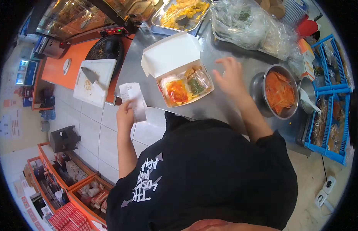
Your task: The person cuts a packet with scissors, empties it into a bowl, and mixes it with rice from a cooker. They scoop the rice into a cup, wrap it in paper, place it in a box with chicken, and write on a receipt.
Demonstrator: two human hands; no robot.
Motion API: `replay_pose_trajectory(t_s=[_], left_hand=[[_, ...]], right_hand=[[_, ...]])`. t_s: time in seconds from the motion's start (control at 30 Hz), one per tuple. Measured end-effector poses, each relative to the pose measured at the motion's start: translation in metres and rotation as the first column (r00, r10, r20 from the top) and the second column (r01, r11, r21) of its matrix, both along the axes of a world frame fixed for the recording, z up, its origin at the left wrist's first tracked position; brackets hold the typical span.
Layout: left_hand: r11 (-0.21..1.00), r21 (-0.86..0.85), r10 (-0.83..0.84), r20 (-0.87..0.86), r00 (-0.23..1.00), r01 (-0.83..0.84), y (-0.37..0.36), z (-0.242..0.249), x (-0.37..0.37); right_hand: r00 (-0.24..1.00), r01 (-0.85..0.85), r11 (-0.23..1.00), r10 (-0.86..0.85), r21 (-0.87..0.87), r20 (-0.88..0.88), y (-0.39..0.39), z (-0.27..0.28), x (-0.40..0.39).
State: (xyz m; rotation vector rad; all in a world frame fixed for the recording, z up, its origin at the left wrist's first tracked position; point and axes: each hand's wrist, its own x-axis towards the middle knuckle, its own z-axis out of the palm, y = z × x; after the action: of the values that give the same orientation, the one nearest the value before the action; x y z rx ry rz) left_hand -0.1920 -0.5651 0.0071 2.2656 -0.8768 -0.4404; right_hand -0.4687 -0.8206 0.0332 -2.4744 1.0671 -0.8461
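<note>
A paper receipt is pinched in my left hand, just off the table's front edge. My right hand hovers over the steel table, fingers apart and holding nothing, to the right of the food box. That white cardboard takeaway box stands with its lid raised. Inside it I see a wrapped portion with red-orange sauce, a clear bag with something green and some brown fried pieces.
A steel bowl of orange-red slices sits right of my forearm, beside a smaller bowl with a white spoon. A knife lies on a white cutting board at left. Behind are a tray of yellow food and plastic bags. Blue racks stand right.
</note>
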Motion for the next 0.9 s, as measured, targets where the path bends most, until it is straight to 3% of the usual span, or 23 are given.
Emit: replay_pose_trajectory(t_s=[0.03,0.1,0.17,0.2,0.23,0.3,0.33,0.43,0.53,0.57,0.63,0.7,0.77,0.83,0.9], left_hand=[[0.984,0.167,-0.059,0.004,0.998,0.057,0.005,-0.007,0.004],[0.983,0.134,-0.136,0.077,0.988,0.125,-0.016,-0.001,-0.023],[0.984,0.066,-0.165,-0.046,0.985,0.168,-0.045,-0.005,-0.050],[0.959,0.068,-0.264,-0.139,0.955,0.275,-0.061,0.000,-0.059],[0.949,0.148,-0.264,-0.110,0.958,0.278,-0.072,0.000,-0.064],[0.910,0.309,-0.275,-0.046,0.960,0.276,-0.086,-0.003,-0.063],[0.919,0.281,-0.296,0.032,0.955,0.276,-0.089,-0.005,-0.058],[0.921,0.232,-0.302,-0.081,0.950,0.313,-0.093,-0.006,-0.040],[0.883,0.247,-0.408,-0.012,0.913,0.398,-0.108,-0.007,-0.024],[0.866,0.259,-0.451,0.036,0.892,0.428,-0.113,-0.008,-0.019],[0.824,0.265,-0.544,0.124,0.830,0.501,-0.121,-0.012,-0.006],[0.796,0.246,-0.578,0.033,0.816,0.554,-0.130,-0.025,0.010],[0.786,0.189,-0.577,-0.115,0.808,0.589,-0.135,-0.011,0.009],[0.749,0.086,-0.641,-0.159,0.751,0.657,-0.141,-0.012,0.016],[0.705,0.028,-0.704,-0.091,0.704,0.709,-0.151,-0.025,0.031]], right_hand=[[0.997,0.062,0.998,-0.062,0.003,-0.049,-0.008,-0.001,-0.016],[0.977,0.163,0.982,-0.147,0.098,-0.154,-0.020,-0.012,-0.044],[0.965,0.214,0.950,-0.170,0.228,-0.201,-0.023,-0.026,-0.057],[0.969,0.212,0.926,-0.156,0.313,-0.192,-0.022,-0.034,-0.061],[0.973,0.207,0.894,-0.146,0.397,-0.179,-0.019,-0.036,-0.062],[0.966,0.192,0.915,-0.112,0.355,-0.235,-0.007,-0.039,-0.061],[0.960,0.188,0.923,-0.100,0.335,-0.261,-0.004,-0.040,-0.060],[0.950,0.091,0.989,-0.052,0.114,-0.307,-0.001,-0.036,-0.063],[0.947,-0.047,0.980,0.105,0.191,-0.304,-0.012,-0.040,-0.062],[0.950,-0.022,0.972,0.093,0.232,-0.298,-0.013,-0.040,-0.061],[0.953,0.044,0.951,0.051,0.305,-0.297,-0.011,-0.041,-0.054],[0.961,0.067,0.967,0.004,0.246,-0.277,-0.007,-0.048,-0.054],[0.976,0.196,0.929,-0.154,0.313,-0.155,0.012,-0.050,-0.056],[0.949,0.315,0.886,-0.307,0.340,-0.079,0.039,-0.039,-0.069],[0.902,0.417,0.838,-0.431,0.351,-0.042,0.076,-0.029,-0.078]])
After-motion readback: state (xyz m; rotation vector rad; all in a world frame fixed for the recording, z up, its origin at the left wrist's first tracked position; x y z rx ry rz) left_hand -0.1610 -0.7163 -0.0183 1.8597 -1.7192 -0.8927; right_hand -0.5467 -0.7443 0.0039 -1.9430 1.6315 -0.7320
